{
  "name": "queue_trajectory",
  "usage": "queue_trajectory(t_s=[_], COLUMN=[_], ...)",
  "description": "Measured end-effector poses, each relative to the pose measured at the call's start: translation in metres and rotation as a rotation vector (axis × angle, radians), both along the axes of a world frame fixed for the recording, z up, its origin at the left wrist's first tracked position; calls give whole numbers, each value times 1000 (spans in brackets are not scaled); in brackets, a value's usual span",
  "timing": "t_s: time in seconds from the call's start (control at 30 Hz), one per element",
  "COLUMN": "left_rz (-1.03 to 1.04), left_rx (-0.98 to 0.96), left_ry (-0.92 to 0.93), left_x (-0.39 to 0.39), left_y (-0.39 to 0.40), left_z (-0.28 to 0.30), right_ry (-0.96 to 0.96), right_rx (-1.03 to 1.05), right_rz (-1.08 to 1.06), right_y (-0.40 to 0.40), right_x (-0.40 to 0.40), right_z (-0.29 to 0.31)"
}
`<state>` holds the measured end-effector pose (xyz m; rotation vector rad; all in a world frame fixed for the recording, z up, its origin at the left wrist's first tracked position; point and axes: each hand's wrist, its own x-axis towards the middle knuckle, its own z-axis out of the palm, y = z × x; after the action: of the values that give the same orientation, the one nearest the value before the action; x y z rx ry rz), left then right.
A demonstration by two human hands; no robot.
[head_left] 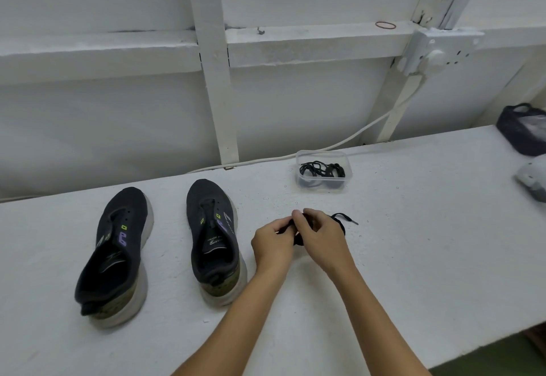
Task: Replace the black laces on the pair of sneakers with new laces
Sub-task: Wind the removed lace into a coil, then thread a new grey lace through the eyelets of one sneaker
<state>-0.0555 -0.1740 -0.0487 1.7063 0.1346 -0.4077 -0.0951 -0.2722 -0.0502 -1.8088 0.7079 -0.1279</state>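
My left hand (273, 241) and right hand (320, 235) meet, fingers curled. Both pinch 1 bundled black lace (339, 222) above the white bench (413, 228).

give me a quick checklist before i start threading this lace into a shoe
1. Both sneakers unlaced: left sneaker and right sneaker show bare eyelets, ok.
2. Lace in hand: left hand and right hand grip the black lace, ok.
3. Lace untangled: bunched between the hands, not ok.
4. Tip free: aglet sticks out, ok.
5. Second lace ready: container holds black laces, ok.
6. New or old lace: cannot tell.
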Motion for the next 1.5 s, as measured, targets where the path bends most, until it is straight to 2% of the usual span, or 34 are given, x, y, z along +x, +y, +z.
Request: queue_trajectory(t_s=[0.07, 0.2, 0.3, 0.4, 0.43, 0.53, 0.7, 0.87, 0.97, 1.1, 1.3, 1.5], left_rz=[-4, -58, -234, -370, -376, -348, -271, -182, -81, 70, 150, 27], left_rx=[98, 272, 440, 717, 725, 584, 290, 14, 46, 139, 336, 325], left_ry=[-68, -227, -354, -385, -363, -320, -412, -460, -529, -506, -285, -38], left_x=[1, 2, -1, 0, 1, 5, 1, 1, 15, 32, 51, 65], left_y=[-3, -8, -11, -12, -11, -9, 7, 65, 121, 202, 287, 314], left_z=[-2, -19, -28, -32, -30, -22, 20, 82, 100, 93, 49, 21], right_ry=[17, -59, 45, 190, 199, 139, -15, -296, -370, -341, -160, -30], right_rx=[-88, -442, -614, -739, -726, -670, -668, -418, -190, -67, 43, 26], right_rz=[60, 60, 48, 101, 95, 48, -21, -47, 11, 195, 397, 453], right_y=[-3, -3, -1, -1, 0, -2, 0, 23, 47, 74, 99, 105], right_x=[-4, -7, -5, -4, -3, -1, -9, -11, -5, 12, 46, 60], right_z=[-3, -14, -14, -12, -11, -10, 3, 35, 51, 50, 32, 17])
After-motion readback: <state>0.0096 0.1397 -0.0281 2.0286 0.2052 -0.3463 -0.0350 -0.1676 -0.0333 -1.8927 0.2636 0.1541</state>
